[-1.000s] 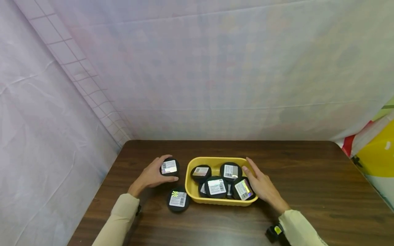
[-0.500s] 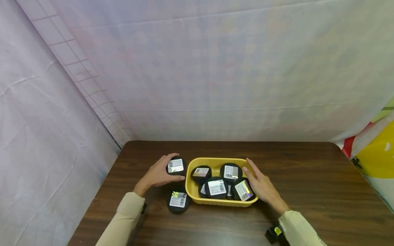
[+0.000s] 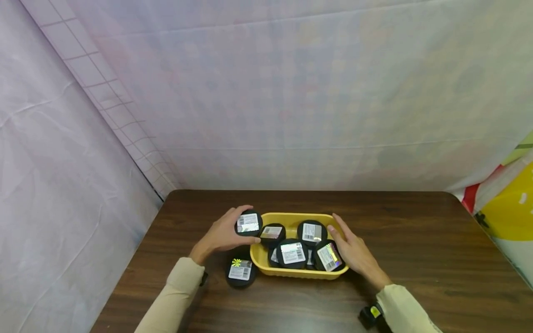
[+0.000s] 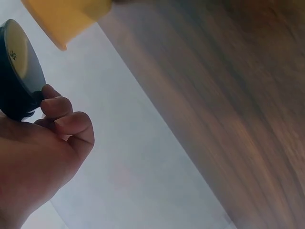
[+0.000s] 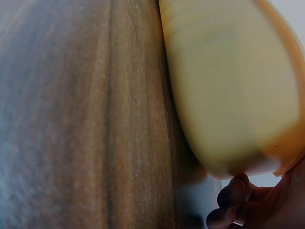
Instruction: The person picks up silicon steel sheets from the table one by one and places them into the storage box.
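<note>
My left hand (image 3: 231,231) pinches a round black tub (image 3: 249,223) with a white barcode label, thumb on the near side and fingers on the far side. The tub overlaps the left rim of a yellow plastic basket (image 3: 300,274). From the left wrist view, the black tub (image 4: 19,71) is tilted and shows a pale yellow face, held clear of the table. My right hand (image 3: 356,252) grips the basket's right end, thumb at the rim. In the right wrist view its fingers (image 5: 233,193) curl against the basket's outer wall (image 5: 228,95).
Several similar black tubs (image 3: 293,253) lie in the basket, some overlapping. One more labelled tub (image 3: 241,272) sits on the brown wooden table (image 3: 416,240), left of the basket's front corner. A white patterned cloth (image 3: 283,101) hangs behind the table.
My left hand has moved right with the black tub, from beside the basket to over its left rim. My right hand and the basket have stayed in place.
</note>
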A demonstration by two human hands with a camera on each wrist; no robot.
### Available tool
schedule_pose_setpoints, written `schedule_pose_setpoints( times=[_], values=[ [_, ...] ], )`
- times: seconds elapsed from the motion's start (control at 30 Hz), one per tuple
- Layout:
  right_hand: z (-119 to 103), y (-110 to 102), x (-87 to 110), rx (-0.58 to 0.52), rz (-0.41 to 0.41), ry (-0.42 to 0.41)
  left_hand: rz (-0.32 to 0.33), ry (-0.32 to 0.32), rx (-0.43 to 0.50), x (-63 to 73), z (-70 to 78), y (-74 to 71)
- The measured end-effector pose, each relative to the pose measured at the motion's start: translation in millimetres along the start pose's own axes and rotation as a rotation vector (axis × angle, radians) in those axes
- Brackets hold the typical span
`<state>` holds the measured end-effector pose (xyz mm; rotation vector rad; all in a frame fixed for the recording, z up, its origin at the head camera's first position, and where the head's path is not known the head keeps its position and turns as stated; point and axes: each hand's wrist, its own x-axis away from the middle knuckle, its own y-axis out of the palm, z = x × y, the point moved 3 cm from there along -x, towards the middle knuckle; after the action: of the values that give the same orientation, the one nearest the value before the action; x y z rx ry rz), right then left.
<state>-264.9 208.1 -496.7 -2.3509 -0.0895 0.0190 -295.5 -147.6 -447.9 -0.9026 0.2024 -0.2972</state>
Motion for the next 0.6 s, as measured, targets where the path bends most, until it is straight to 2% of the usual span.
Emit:
schedule_pose_setpoints(
  times=[0.6],
  values=[
    [-0.8,0.0,1.3,-0.003,0.004,0.003,-0.091,0.071,0.009,-6.5,21.9,25.3]
  ],
)
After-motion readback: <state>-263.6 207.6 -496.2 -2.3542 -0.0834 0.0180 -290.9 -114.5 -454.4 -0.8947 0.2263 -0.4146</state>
